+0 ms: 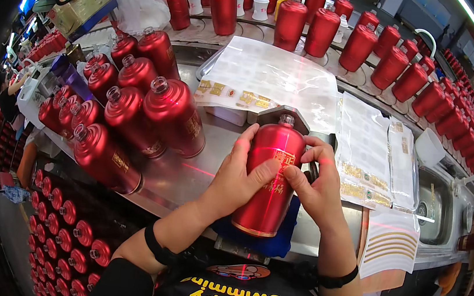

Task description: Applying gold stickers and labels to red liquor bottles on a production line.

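Observation:
A glossy red bottle point(260, 200) with gold lettering and a clear glass neck is between my two hands, its base toward me. My left hand point(239, 177) wraps its left side, thumb lying across the front. From the right, my right hand point(319, 184) grips it, thumb pressed near the gold print. Behind the neck shows a dark angular holder point(293, 113). Below the bottle lies a blue cloth point(286, 229). Sheets of gold and white labels point(280, 77) lie beyond my hands, and more label sheets point(365, 151) lie to the right.
Several red bottles point(173, 114) stand on the metal table at left, with crates of more bottles point(66, 239) below. A curved conveyor point(250, 31) carries red bottles and white small bottles along the back. At right are a sink point(434, 208) and a sheet of gold strips point(391, 244).

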Demonstrator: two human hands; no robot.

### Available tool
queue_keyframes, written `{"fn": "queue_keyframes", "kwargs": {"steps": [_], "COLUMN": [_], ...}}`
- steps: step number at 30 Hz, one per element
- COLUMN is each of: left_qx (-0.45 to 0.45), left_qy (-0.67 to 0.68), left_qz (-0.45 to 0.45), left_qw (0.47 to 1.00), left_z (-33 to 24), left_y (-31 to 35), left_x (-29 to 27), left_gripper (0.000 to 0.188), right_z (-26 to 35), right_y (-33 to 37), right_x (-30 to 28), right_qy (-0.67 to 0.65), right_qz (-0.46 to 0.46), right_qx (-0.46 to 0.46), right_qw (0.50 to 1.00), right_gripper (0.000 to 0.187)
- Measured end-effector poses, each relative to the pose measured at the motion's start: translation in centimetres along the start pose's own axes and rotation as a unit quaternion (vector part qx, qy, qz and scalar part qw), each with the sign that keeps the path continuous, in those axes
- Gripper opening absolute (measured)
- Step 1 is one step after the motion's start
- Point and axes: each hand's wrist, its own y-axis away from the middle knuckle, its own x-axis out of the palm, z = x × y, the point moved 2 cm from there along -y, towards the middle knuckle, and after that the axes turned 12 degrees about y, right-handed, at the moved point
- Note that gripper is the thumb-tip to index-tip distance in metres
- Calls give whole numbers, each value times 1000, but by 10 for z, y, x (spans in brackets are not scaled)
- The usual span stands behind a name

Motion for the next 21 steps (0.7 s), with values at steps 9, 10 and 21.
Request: {"fn": "queue_keyframes", "kwargs": {"steps": [9,10,21], "left_qx": [-13,-16,-46], "left_qy": [48,58,108], "left_qz": [2,3,15], "left_qw": [999,998,993], "left_z": [0,-2,0], "left_y": [-8,-8,-7], "left_x": [0,0,-3], "left_gripper": [86,86,88], "right_z": [-2,-3,-13], "right_y": [2,3,7], "right_x": [-1,-1,1], "right_qy": [-29,-29,-59], "right_qz": [9,8,2], "right_qx": [5,8,6], "right_qw": [1000,1000,998], "right_gripper": [40,40,41]}}
